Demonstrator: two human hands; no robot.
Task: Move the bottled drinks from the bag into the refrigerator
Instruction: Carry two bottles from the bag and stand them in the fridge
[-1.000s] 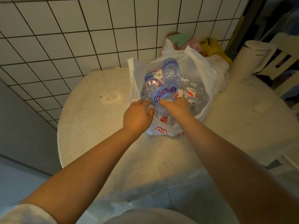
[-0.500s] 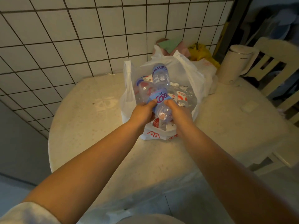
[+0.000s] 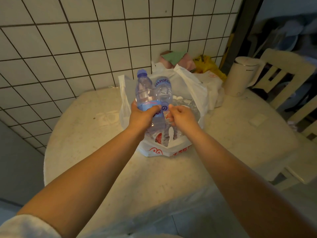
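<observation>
A white plastic bag (image 3: 192,86) with red print stands open on the round table (image 3: 96,134), and several clear water bottles lie inside it. My left hand (image 3: 141,117) grips one bottle (image 3: 144,93) by its blue label. That bottle is upright, with its blue cap at the top, risen above the bag's mouth. Right beside it is a second blue-labelled bottle (image 3: 163,88), cap end down in the bag. My right hand (image 3: 182,116) has its fingers curled against this bottle's lower part. More bottles with white caps (image 3: 187,104) show behind my right hand. No refrigerator is in view.
A tiled wall (image 3: 85,48) runs behind the table. At the back are a pink and green bundle (image 3: 175,58), a yellow bag (image 3: 208,65) and a white kettle (image 3: 241,76). A pale wooden chair (image 3: 283,73) stands at the right.
My left hand has lifted the blue-labelled bottle and turned it upright, out of the bag. My right hand has let go of it and shifted onto the neighbouring bottle.
</observation>
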